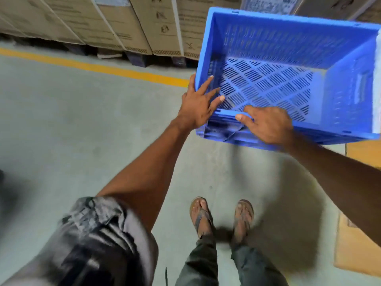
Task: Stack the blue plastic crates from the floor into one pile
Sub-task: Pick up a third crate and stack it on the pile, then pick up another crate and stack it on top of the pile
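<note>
At the near-left corner of the pile, my left hand (196, 106) lies spread wide on the corner of the top blue slatted plastic crate (288, 65), gripping nothing. My right hand (268, 126) rests just beside it on the near rim, fingers loosely curled over the edge. The crate sits ahead-right of me, long axis running left-right; both hands are about equally near. A lower blue crate (218, 133) barely shows beneath. Right side cut off, grey concrete floor (82, 120) blurred.

- Grey concrete floor (61, 141) below both grips.
- Yellow painted line (92, 67) on it, left of them.
- Flat cardboard sheet (356, 244) under the right arm.
- Sandalled feet (221, 217) beneath them.
</note>
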`<state>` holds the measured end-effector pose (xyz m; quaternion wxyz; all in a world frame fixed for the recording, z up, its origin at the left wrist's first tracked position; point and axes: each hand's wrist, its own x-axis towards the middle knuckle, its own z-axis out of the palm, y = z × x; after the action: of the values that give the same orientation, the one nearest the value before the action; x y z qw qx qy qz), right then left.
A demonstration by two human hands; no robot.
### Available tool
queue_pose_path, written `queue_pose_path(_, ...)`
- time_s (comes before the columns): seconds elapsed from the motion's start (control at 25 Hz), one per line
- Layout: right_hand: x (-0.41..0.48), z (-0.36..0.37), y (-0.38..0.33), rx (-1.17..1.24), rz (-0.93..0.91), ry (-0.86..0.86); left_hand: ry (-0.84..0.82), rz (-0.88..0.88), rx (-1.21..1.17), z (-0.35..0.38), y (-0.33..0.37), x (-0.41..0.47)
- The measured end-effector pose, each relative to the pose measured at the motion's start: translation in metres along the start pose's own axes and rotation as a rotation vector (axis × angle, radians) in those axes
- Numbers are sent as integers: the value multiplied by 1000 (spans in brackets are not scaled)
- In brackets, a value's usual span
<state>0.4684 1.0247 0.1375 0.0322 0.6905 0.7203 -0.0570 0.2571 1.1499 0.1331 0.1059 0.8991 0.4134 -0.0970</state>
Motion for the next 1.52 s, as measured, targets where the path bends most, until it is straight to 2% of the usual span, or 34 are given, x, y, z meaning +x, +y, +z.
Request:
queue_pose_path(0.04,0,-1,-1,58,9,-12,-23,14,-36,-5,-2,-1)
queue_pose_path(0.12,3,-10,-2,167,53,-112,-73,-37,-272,-16,-5,-12)
queue_pose_path(0.2,-6,-25,-3,156,83,-193,-31,-85,-439,-22,1,-32)
queue_pose_path(0.24,-16,-32,-4,161,132,-145,41,-78,-415,-23,8,-45)
queue_pose_path(0.28,-33,-37,-5,173,182,-22,128,-62,-397,-22,18,-62)
queue_pose_path(0.4,-112,-43,-14,345,350,311,325,-86,-650,-9,54,-127)
queue_pose_path(0.52,-213,-50,-25,489,504,356,298,-181,-769,-9,113,-193)
queue_pose_path(0.64,-307,-60,-39,586,596,363,201,-119,-682,-13,184,-247)
queue_pose_path(0.8,-425,-68,-57,559,681,373,144,41,-559,-8,268,-316)
queue_pose_path(1.04,-568,-49,-101,615,918,422,70,229,-496,26,348,-403)
queue_pose_path(1.36,-796,28,-165,742,1262,452,-207,537,-438,114,498,-548)
queue_pose_path(1.52,-930,91,-181,631,1463,373,-379,707,-353,184,591,-621)
